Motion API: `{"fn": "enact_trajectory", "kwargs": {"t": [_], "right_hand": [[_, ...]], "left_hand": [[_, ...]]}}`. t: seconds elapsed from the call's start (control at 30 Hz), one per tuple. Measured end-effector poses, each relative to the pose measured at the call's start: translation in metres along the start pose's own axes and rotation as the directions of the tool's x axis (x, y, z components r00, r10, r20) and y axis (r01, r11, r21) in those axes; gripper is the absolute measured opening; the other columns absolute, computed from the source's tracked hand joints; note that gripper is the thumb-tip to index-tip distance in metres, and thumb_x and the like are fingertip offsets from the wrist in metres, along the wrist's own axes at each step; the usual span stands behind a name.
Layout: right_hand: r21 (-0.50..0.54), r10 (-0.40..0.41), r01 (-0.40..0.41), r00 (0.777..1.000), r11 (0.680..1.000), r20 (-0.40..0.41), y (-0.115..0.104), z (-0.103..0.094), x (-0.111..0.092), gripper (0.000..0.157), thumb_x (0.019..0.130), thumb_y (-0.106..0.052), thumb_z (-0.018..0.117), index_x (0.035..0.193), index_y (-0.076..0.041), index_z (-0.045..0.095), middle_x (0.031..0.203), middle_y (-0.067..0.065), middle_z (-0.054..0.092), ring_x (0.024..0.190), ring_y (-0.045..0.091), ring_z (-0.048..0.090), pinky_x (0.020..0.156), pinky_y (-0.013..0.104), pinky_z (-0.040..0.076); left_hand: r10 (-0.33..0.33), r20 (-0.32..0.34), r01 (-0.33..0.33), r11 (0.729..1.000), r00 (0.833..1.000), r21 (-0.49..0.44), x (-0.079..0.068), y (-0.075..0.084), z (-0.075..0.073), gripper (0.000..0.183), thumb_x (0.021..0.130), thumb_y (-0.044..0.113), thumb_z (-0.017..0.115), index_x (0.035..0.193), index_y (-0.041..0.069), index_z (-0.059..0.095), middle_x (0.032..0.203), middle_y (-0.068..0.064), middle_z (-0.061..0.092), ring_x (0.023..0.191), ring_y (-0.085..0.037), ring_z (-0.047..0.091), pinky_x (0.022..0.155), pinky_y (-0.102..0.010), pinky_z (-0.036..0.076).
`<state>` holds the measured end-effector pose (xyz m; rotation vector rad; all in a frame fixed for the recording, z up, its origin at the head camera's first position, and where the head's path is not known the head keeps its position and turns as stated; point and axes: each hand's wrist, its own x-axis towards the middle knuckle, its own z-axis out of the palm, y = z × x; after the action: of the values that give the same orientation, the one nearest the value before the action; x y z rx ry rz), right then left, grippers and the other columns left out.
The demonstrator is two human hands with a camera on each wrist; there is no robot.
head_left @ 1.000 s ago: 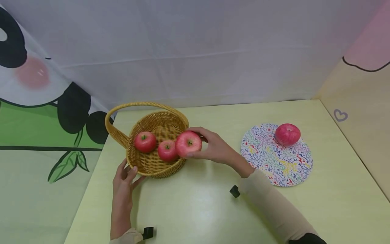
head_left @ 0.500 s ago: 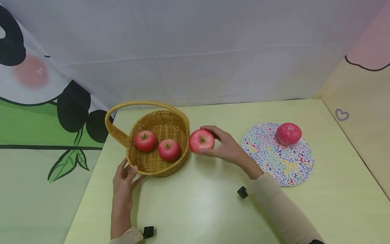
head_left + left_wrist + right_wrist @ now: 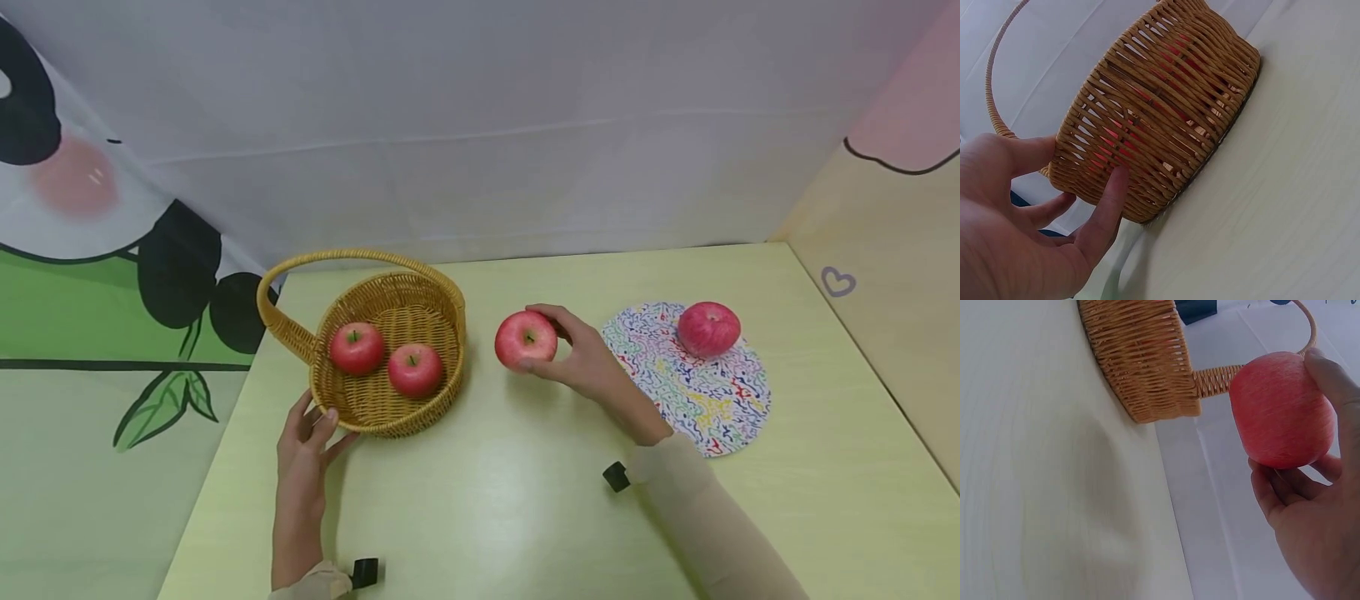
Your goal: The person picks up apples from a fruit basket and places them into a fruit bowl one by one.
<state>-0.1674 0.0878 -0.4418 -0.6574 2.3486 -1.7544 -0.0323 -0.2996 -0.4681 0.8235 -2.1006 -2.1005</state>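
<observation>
My right hand (image 3: 588, 358) grips a red apple (image 3: 526, 340) between thumb and fingers, held above the table to the right of the basket. In the right wrist view the apple (image 3: 1282, 411) hangs clear of the wicker wall, with the fingertips under it. A round wicker basket (image 3: 341, 421) with a tall handle stands on the left, with two red apples inside. My left hand (image 3: 303, 462) holds the basket at its near left rim. In the left wrist view the thumb (image 3: 1113, 194) presses the woven side, and another finger reaches the rim.
On the right of the pale table (image 3: 480, 500) lies a round mat (image 3: 675, 400) with a colourful squiggle pattern. Another red apple (image 3: 708, 330) sits near its far edge. A white cloth backdrop (image 3: 480, 167) rises behind the table, and a side panel (image 3: 885, 283) borders its right.
My right hand has carried its apple from over the basket's right rim to the right, towards the mat. The left hand and the basket have stayed in place.
</observation>
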Motion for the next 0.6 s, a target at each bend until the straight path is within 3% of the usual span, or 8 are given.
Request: {"fn": "enact_trajectory", "kwargs": {"t": [0.27, 0.6], "right_hand": [[-0.010, 0.051, -0.052, 0.995, 0.999, -0.087, 0.008, -0.017, -0.007, 0.076, 0.086, -0.027, 0.088, 0.151, -0.019, 0.050, 0.144, 0.004, 0.059, 0.131, 0.023, 0.056, 0.108, 0.049, 0.053], [-0.071, 0.100, -0.112, 0.983, 0.991, -0.156, 0.017, -0.045, -0.022, 0.076, 0.089, -0.031, 0.084, 0.154, -0.019, 0.046, 0.145, 0.008, 0.057, 0.126, 0.028, 0.057, 0.089, 0.019, 0.057]], "left_hand": [[-0.008, -0.001, 0.008, 1.000, 1.000, -0.008, 0.001, 0.000, -0.001, 0.066, 0.108, 0.031, 0.056, 0.166, 0.033, 0.024, 0.153, -0.001, 0.039, 0.132, -0.016, 0.051, 0.090, -0.023, 0.062], [0.000, 0.004, 0.000, 1.000, 1.000, -0.012, 0.001, 0.000, 0.000, 0.065, 0.109, 0.027, 0.056, 0.166, 0.031, 0.025, 0.154, -0.003, 0.039, 0.131, -0.016, 0.052, 0.091, -0.024, 0.062]]}}
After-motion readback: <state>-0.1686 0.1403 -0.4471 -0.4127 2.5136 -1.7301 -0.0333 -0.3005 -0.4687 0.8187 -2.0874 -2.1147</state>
